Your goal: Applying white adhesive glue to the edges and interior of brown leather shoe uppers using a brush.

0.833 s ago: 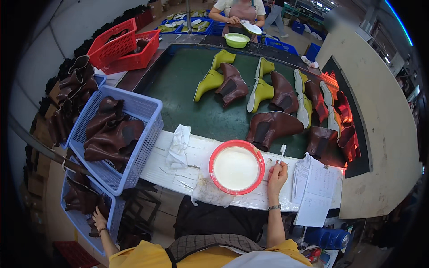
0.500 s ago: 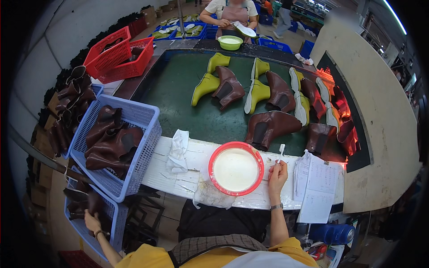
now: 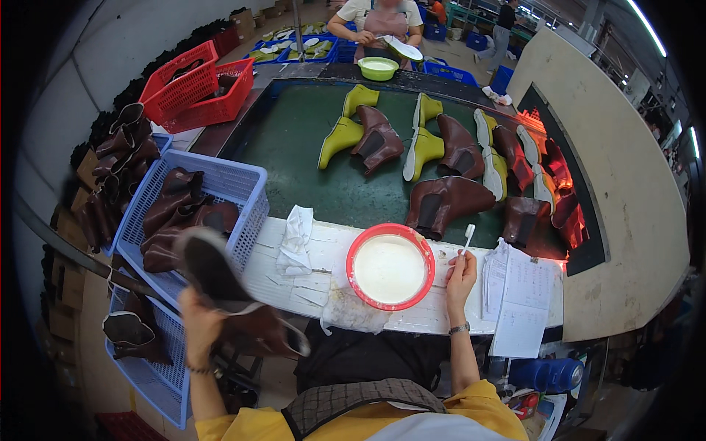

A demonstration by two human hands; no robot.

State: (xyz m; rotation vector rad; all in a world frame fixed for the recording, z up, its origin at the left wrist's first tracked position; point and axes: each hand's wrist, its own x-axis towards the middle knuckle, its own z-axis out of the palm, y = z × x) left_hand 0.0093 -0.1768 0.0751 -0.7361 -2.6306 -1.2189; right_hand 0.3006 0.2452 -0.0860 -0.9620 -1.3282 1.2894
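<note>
My left hand (image 3: 200, 323) grips a brown leather boot upper (image 3: 257, 331), smeared by motion, with its dark inner side partly showing. It is above the lower blue basket (image 3: 178, 393), where another brown boot upper (image 3: 131, 334) lies. My right hand (image 3: 461, 279) holds a white toothbrush (image 3: 468, 237) upright by its handle, bristle end up. Just left of that hand stands a red-rimmed bowl (image 3: 351, 273) of creamy white liquid (image 3: 388, 269) on the white board.
On the green belt (image 3: 283, 158) lie brown boot uppers (image 3: 447, 206) and yellow-green shoe forms (image 3: 424, 154). A blue basket (image 3: 254, 213) of uppers stands left. A cloth (image 3: 296, 239) and papers (image 3: 523, 294) flank the bowl. Opposite, a person holds a pale sole-shaped piece (image 3: 401, 48).
My left hand has come up and right from the lower basket, bringing a boot upper out. My right hand has shifted slightly up and right with the toothbrush.
</note>
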